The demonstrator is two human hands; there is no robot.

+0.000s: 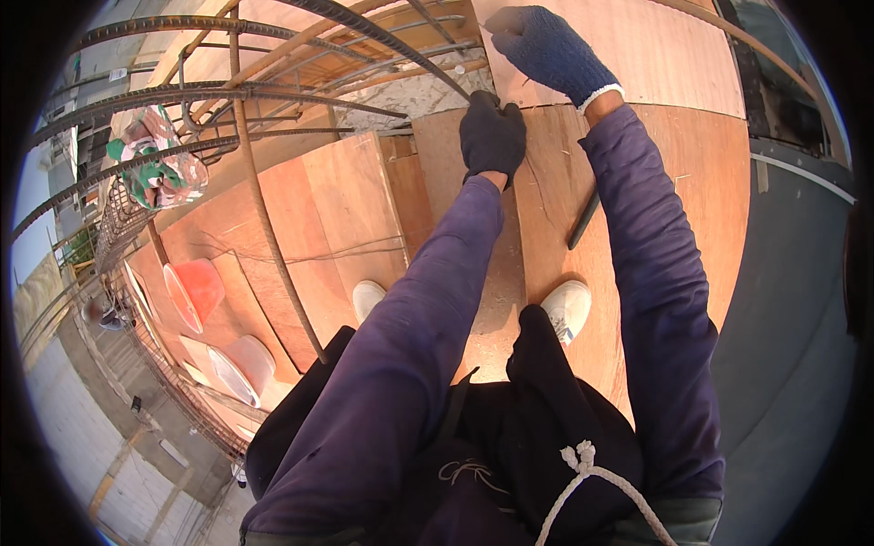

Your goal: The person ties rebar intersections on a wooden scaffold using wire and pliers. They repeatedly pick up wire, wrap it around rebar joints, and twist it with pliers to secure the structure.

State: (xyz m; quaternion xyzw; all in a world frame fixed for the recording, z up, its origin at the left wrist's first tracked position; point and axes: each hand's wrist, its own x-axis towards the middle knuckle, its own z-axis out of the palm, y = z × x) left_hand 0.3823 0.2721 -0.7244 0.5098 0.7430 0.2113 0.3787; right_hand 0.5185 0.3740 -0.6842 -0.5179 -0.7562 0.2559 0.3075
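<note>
My left hand [492, 138], in a dark glove, is closed at the lower end of a long ribbed rebar [401, 47] slanting in from the top. Its knuckles face up, and the grip itself is partly hidden. Farther forward and to the right, my right hand [553, 53] wears a blue glove with a white cuff. It is bent over a pale plywood sheet [678, 59], its fingers curled in. Those fingertips are blurred, so whatever they hold cannot be made out. Beside my right forearm a dark narrow bar [584, 219] lies on the brown plywood [674, 237].
Several rebars [173, 94] cross at the upper left, with a camouflage-patterned bundle [159, 159] among them. Two tubs, one orange-red [195, 293] and one pale [244, 369], sit at the left edge. Rough concrete [414, 86] shows beyond my left hand. A dark grey surface [792, 300] lies right.
</note>
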